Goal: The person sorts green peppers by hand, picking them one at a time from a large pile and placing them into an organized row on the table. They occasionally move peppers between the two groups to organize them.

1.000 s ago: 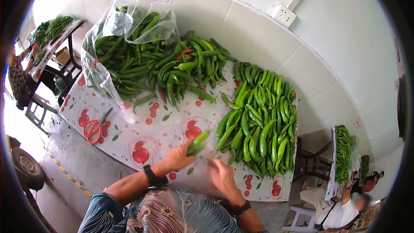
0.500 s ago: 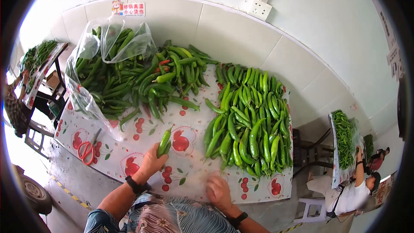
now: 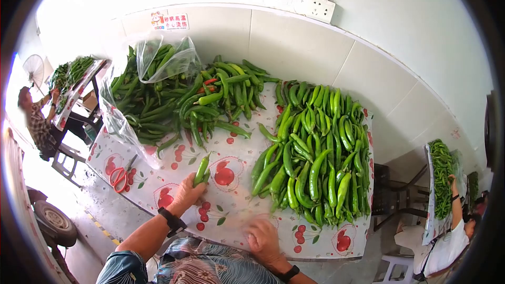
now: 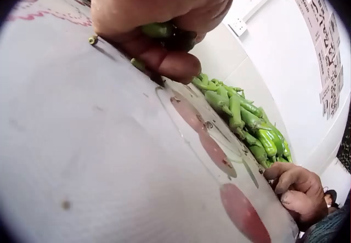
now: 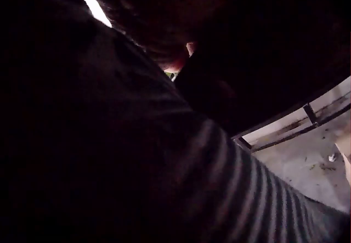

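Observation:
My left hand [image 3: 188, 193] grips a pair of green chili peppers [image 3: 202, 169], their tips pointing up, over the cherry-print tablecloth [image 3: 236, 221]. From the left wrist, the thumb and fingers curl round the peppers [image 4: 158, 30], close over the cloth. My right hand [image 3: 263, 239] is at the table's front edge, slightly blurred, with loosely curled fingers and nothing visible in them. The left wrist view shows this right hand [image 4: 299, 194] from the side. In front of it lies a broad layer of neatly lined-up green peppers [image 3: 318, 163]. The right wrist view is mostly dark.
A loose heap of peppers [image 3: 210, 110] spills from a clear plastic bag [image 3: 118, 121] at the back left. Red-handled scissors [image 3: 119, 180] lie at the left edge. A tiled wall [image 3: 294, 42] stands behind. Other people work at pepper-laden tables [image 3: 442, 179] on both sides.
My left hand has moved left with the peppers, turning them more upright. The right hand has drawn back to the table's front edge. The head view has shifted.

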`<action>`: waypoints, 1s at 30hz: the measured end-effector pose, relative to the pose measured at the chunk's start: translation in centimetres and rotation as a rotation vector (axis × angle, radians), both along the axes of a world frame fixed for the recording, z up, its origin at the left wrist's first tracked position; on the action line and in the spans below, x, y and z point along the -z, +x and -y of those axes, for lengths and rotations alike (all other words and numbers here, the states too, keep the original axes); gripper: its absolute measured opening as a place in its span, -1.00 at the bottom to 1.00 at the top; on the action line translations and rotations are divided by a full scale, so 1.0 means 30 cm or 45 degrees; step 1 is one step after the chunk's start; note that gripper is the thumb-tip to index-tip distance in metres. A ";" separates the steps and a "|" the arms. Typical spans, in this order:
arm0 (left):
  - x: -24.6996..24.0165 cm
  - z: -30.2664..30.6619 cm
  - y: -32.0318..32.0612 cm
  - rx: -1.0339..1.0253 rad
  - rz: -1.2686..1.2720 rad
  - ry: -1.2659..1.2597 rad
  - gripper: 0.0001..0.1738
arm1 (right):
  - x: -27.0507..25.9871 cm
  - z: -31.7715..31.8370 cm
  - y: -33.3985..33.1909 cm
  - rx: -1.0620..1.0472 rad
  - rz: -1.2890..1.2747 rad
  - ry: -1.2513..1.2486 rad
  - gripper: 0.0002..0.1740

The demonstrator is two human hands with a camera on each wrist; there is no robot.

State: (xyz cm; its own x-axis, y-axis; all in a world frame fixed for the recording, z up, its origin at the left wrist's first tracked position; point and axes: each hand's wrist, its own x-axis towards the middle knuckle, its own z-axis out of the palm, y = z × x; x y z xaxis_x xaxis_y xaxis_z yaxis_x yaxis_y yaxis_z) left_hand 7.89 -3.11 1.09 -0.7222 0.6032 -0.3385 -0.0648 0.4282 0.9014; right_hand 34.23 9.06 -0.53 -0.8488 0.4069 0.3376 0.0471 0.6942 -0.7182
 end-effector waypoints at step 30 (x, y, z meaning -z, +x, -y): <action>-0.178 -0.743 -0.004 0.408 0.080 0.366 -0.51 | 0.005 0.016 -0.012 0.162 0.024 0.153 -0.83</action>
State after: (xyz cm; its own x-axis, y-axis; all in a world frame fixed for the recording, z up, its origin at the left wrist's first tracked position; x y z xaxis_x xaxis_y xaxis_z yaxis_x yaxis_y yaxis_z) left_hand 7.77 19.18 6.43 -0.4666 0.8696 -0.1614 -0.0278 0.1680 0.9854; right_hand 33.87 8.59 -0.66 -0.7999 0.4687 0.3747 0.1527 0.7628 -0.6283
